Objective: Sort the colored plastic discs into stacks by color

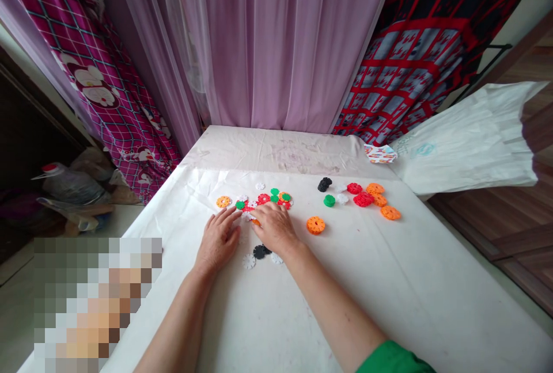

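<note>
Both my hands rest on a white-covered table [389,281] among small plastic snowflake discs. My left hand [218,239] lies flat, fingers stretched toward a cluster of red, green and white discs [263,199]. My right hand [274,227] lies palm down with its fingers together over an orange disc [256,222] that peeks out at its fingertips. A black disc [260,251] and white discs [249,261] lie between my wrists. A lone orange disc [315,224] sits just right of my right hand.
A second group of black, green, red and orange discs [365,195] lies at the right rear. A white bag [470,143] hangs over the table's right side. Purple curtains [280,45] and patterned cloths stand behind. Clutter lies on the floor at left.
</note>
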`<state>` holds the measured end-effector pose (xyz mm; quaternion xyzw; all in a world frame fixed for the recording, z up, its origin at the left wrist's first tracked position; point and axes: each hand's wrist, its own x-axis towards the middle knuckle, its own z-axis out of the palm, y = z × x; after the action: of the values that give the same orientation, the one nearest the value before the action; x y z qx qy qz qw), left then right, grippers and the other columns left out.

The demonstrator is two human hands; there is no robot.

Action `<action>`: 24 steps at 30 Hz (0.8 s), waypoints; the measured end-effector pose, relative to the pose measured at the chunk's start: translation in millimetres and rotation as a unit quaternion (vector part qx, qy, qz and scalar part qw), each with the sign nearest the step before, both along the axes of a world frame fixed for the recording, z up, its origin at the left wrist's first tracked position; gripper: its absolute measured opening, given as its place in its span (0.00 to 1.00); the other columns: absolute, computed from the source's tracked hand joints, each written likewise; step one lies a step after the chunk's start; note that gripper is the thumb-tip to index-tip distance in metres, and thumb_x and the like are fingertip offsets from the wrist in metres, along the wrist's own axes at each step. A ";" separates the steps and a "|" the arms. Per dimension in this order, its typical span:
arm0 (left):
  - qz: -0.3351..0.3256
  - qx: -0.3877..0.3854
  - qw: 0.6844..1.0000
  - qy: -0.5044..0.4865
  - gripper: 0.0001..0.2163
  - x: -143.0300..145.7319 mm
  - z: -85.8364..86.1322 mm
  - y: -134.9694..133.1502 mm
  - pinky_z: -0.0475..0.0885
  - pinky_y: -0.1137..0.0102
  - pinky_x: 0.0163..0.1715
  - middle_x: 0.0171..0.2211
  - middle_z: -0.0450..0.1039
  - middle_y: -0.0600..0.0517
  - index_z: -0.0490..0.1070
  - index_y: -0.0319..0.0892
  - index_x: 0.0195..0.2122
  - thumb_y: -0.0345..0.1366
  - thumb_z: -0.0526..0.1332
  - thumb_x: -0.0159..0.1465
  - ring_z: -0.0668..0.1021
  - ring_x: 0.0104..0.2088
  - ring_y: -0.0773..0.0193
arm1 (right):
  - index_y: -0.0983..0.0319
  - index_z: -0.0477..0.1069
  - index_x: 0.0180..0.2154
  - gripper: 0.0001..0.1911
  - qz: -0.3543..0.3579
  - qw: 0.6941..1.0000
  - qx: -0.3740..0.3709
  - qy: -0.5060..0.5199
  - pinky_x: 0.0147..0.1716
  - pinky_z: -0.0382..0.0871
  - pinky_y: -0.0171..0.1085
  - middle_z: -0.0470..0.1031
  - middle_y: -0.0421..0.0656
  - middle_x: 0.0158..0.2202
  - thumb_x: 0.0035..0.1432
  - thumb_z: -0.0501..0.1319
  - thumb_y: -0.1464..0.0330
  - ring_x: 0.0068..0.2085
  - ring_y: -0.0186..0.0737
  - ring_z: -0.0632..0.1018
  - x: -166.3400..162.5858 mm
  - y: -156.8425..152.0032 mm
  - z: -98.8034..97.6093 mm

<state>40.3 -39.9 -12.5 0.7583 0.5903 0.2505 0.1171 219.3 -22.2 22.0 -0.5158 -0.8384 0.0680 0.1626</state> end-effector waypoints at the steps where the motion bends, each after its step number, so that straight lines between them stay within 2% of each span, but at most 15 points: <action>1: 0.001 0.000 1.000 0.002 0.21 0.4 0.6 -0.5 0.57 0.47 0.62 0.63 0.64 0.49 0.67 0.49 0.58 0.35 0.51 0.64 0.65 0.64 0.53 | 0.55 0.74 0.45 0.10 0.006 1.000 0.006 -0.001 0.49 0.62 0.45 0.77 0.42 0.47 0.61 0.59 0.68 0.51 0.45 0.70 -0.8 -2.9 -3.7; 4: -0.016 -0.008 1.000 0.019 0.20 2.1 2.4 -2.4 0.56 0.47 0.62 0.62 0.66 0.50 0.68 0.51 0.58 0.35 0.51 0.65 0.65 0.64 0.53 | 0.54 0.74 0.44 0.10 0.023 0.999 0.021 0.024 0.48 0.63 0.44 0.77 0.41 0.47 0.61 0.59 0.69 0.49 0.44 0.71 9.2 -18.6 -14.8; 6: -0.030 -0.013 0.999 0.032 0.18 3.2 3.2 -3.5 0.55 0.46 0.63 0.60 0.68 0.52 0.71 0.54 0.54 0.36 0.51 0.66 0.65 0.63 0.53 | 0.55 0.73 0.48 0.14 0.018 0.998 0.025 0.056 0.49 0.64 0.44 0.77 0.42 0.48 0.60 0.60 0.70 0.48 0.44 0.73 21.3 -29.7 -21.7; 9: -0.033 -0.014 0.999 0.035 0.16 4.1 3.6 -4.3 0.54 0.46 0.63 0.59 0.69 0.53 0.74 0.54 0.50 0.38 0.52 0.66 0.65 0.63 0.53 | 0.58 0.71 0.52 0.20 -0.022 0.995 0.030 0.096 0.49 0.66 0.43 0.76 0.46 0.49 0.57 0.61 0.71 0.48 0.45 0.74 37.8 -39.1 -30.3; 14: -0.031 -0.021 0.999 0.030 0.15 4.3 5.3 -4.4 0.54 0.45 0.62 0.59 0.70 0.53 0.74 0.53 0.50 0.39 0.52 0.66 0.65 0.63 0.52 | 0.62 0.70 0.49 0.21 -0.075 0.991 0.019 0.114 0.46 0.69 0.44 0.77 0.46 0.43 0.51 0.62 0.72 0.44 0.46 0.75 44.1 -37.7 -37.4; 18: -0.032 -0.023 0.999 0.031 0.15 3.8 5.6 -3.9 0.54 0.45 0.62 0.60 0.69 0.53 0.73 0.53 0.50 0.40 0.52 0.66 0.65 0.63 0.52 | 0.62 0.70 0.47 0.21 -0.106 0.986 -0.005 0.132 0.45 0.69 0.42 0.77 0.46 0.40 0.48 0.63 0.73 0.43 0.45 0.76 40.2 -36.3 -35.5; 21: -0.030 -0.021 0.999 0.036 0.15 3.2 4.9 -3.3 0.54 0.45 0.62 0.60 0.69 0.53 0.73 0.53 0.50 0.41 0.52 0.66 0.65 0.63 0.52 | 0.62 0.69 0.50 0.24 -0.126 0.984 -0.033 0.125 0.49 0.68 0.43 0.76 0.47 0.44 0.49 0.65 0.73 0.46 0.46 0.75 42.1 -38.3 -27.6; 24: -0.034 -0.019 0.998 0.039 0.16 2.5 4.5 -3.0 0.55 0.45 0.62 0.60 0.69 0.52 0.73 0.53 0.50 0.42 0.51 0.66 0.65 0.63 0.52 | 0.61 0.71 0.48 0.20 -0.149 0.981 -0.078 0.096 0.51 0.67 0.45 0.75 0.49 0.47 0.51 0.66 0.69 0.50 0.49 0.74 46.3 -41.2 -18.3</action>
<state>42.8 -42.9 -8.0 0.7848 0.5728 0.2055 0.1172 265.6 -63.4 3.6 -0.6374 -0.7246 0.1569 0.2100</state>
